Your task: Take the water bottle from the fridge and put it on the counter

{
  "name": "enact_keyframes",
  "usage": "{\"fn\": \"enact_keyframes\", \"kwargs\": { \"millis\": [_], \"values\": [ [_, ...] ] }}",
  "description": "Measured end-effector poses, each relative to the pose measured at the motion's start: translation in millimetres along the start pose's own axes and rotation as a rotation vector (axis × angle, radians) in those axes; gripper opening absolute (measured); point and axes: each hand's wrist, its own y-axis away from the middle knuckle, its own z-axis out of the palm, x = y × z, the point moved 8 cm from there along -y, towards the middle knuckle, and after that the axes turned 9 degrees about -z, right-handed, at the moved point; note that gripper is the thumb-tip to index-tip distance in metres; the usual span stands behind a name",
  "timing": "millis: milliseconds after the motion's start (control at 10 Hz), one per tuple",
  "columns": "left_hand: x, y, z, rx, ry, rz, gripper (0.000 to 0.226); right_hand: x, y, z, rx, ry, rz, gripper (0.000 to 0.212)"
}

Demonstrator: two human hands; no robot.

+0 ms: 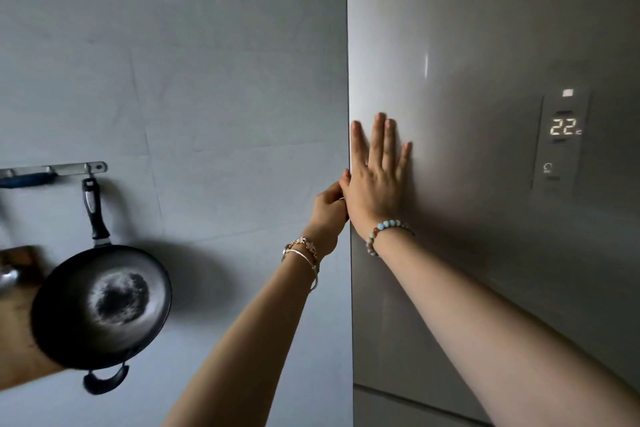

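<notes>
Pressing one fridge door, two hands, left hand seemingly gripping, right hand flat

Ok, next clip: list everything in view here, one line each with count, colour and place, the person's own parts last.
fridge door: one, silver-grey, right, shut
display panel: one, lit white digits, on the door's right
wall: one, pale grey, left
wok: one, black, hanging lower left
hook rail: one, metal, above the wok
bracelets: gold and silver, left wrist
beaded bracelet: one, blue-brown, right wrist
left hand: one, at the door's left edge
right hand: one, flat on the door
</notes>
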Motion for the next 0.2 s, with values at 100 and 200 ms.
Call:
{"fn": "enact_keyframes", "kwargs": {
  "millis": [100, 200],
  "values": [
    [1, 11, -4, -0.041, -0.013, -0.035, 0.038, -4, -1, -12, 0.044, -0.1, 0.007, 0.085],
    [-6, 16, -36, 0.0, 0.018, -0.112, 0.029, -14, -1, -22, 0.102, -0.329, 0.001, 0.078]
  ]
}}
